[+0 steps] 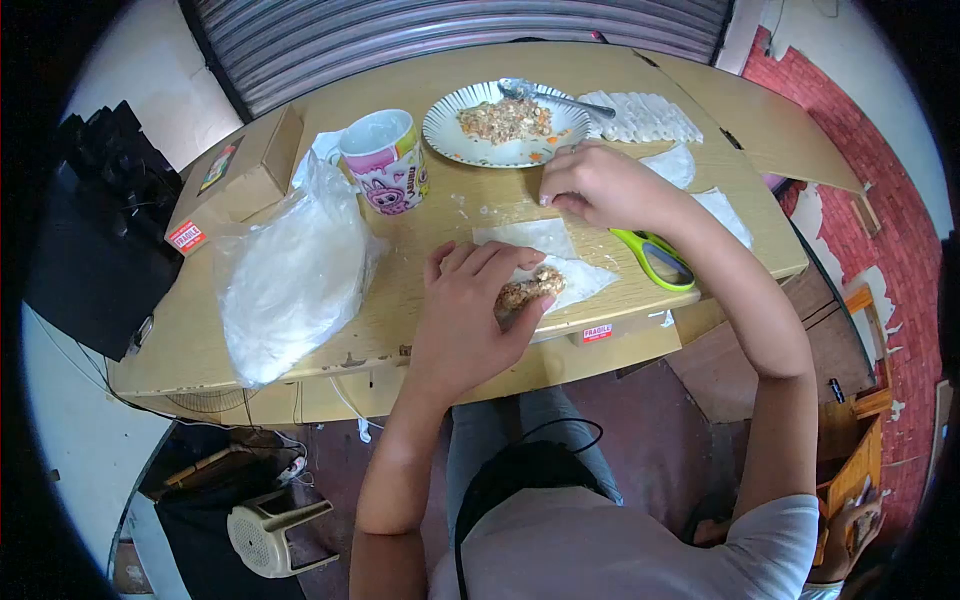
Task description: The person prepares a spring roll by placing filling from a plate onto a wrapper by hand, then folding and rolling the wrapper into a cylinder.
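- A ribbed metal shutter (460, 40) closes off the far side of the room, with flaking red brick-patterned covering on the wall (905, 330) at right.
- The table (400, 350) has a smooth, pale wood-toned top with a chipped near edge.
- A clear, crinkled plastic bag (290, 280) full of something white lies at left.
- Behind it, a brown cardboard box (240, 170) carries a red-and-white "FRAGILE" sticker (187, 237).
- The person's left hand (482, 305) is curved narrowly around a crumbly, brown-and-cream filling (530, 288), thumb on the near side and fingertips on the far side.
- The right hand (598, 187) is bent by the near rim of the plate, fingers curled in; whether it grips anything cannot be told.
- The round, fluted paper plate (455, 147) holds more loose filling and a metal spoon (565, 98).
- White, slim rolls (650, 118) lie side by side, right of the plate.
- A glossy mug (388, 165) bears a pink cartoon figure and lettering too small to read.
- Green-handled scissors (660, 262) lie right of the thin, pale wrapper (590, 282) beneath the filling.
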`<state>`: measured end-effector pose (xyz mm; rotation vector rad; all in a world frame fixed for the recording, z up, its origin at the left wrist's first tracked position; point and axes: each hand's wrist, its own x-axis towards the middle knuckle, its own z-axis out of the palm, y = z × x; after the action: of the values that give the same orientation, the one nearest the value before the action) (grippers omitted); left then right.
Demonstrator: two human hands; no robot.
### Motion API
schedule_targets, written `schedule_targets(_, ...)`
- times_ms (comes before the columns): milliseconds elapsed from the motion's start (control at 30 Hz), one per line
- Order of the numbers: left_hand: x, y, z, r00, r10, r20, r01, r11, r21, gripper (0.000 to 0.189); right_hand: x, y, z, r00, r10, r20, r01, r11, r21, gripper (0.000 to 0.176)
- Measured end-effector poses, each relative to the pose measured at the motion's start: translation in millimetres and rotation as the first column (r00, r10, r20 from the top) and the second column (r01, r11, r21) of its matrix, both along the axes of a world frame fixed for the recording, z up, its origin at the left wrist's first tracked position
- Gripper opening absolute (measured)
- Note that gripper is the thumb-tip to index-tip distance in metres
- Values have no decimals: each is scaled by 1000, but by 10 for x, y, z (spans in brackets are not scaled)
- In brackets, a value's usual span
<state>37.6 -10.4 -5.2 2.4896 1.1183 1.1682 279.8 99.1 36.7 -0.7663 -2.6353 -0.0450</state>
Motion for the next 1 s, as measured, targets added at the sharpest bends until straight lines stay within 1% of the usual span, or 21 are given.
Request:
schedule_targets(33,1,13,9,1000,-2,5,2,1000,1,34,2,13,13,999,38,-9,-38,999,8,6)
schedule_targets(133,4,-3,0,1000,-4,10,4,1000,-3,34,-15,-49,5,999,7,40,-9,998,55,1)
schedule_targets(167,2,2,4,1000,-1,10,1,1000,-1,34,-17,-41,-8,999,5,39,-7,998,58,1)
schedule_targets(233,-3,1,7,1000,3,3,-3,1000,-2,34,-21,-39,-53,996,14,91,-31,983,181,7)
schedule_targets(267,1,2,9,1000,8,-1,-8,1000,-1,34,-12,-31,-55,996,12,92,-29,983,182,7)
schedule_targets(367,-1,10,-10,1000,1,19,-1,1000,-1,33,-32,5,-8,992,-34,120,21,994,111,6)
schedule_targets(400,-3,8,-9,1000,2,19,-2,1000,-1,33,-47,38,49,996,-52,-79,50,998,-32,8)
schedule_targets(433,0,9,-4,1000,2,19,-2,1000,3,33,-59,72,110,958,-96,-269,49,983,-177,10)
schedule_targets(467,2,9,-1,1000,3,19,-3,1000,7,33,-61,95,174,918,-272,-289,204,948,-243,13)
schedule_targets(500,1,10,2,1000,3,19,-3,1000,6,33,-39,188,191,918,-272,-289,204,948,-243,13)
schedule_targets(567,-1,9,5,1000,1,15,-1,1000,-10,34,26,498,190,840,-422,-341,307,888,-342,13)
schedule_targets(600,-3,4,0,1000,2,14,-1,1000,-10,34,88,658,102,836,-445,-321,348,882,-318,11)
schedule_targets(633,-4,12,-3,1000,-1,21,1,1000,-14,35,102,704,91,836,-443,-323,347,884,-314,11)
schedule_targets(700,-10,14,0,1000,-2,26,3,1000,-19,35,91,723,95,837,-536,-108,539,842,-11,10)
schedule_targets(733,-10,13,4,1000,-4,22,5,1000,-19,36,73,702,118,837,-536,-109,539,843,-10,10)
schedule_targets(800,-10,9,7,1000,-8,17,9,1000,-22,38,43,653,152,782,-620,-56,622,775,109,14)
schedule_targets(833,-13,4,8,1000,-7,15,8,1000,-13,38,73,682,115,782,-621,-55,623,775,106,14)
schedule_targets(900,-26,5,17,1000,-7,13,7,1000,-5,39,98,708,91,842,-499,-205,537,809,239,15)
schedule_targets(933,-36,8,29,1000,-19,8,20,999,-42,42,89,668,106,842,-499,-203,537,809,239,15)
schedule_targets(967,-49,6,43,999,-32,3,32,996,-80,45,96,604,112,861,-426,-280,458,887,59,15)
schedule_targets(1000,-62,-7,67,999,-32,4,32,996,-79,45,52,458,179,858,-360,-366,345,932,-110,15)
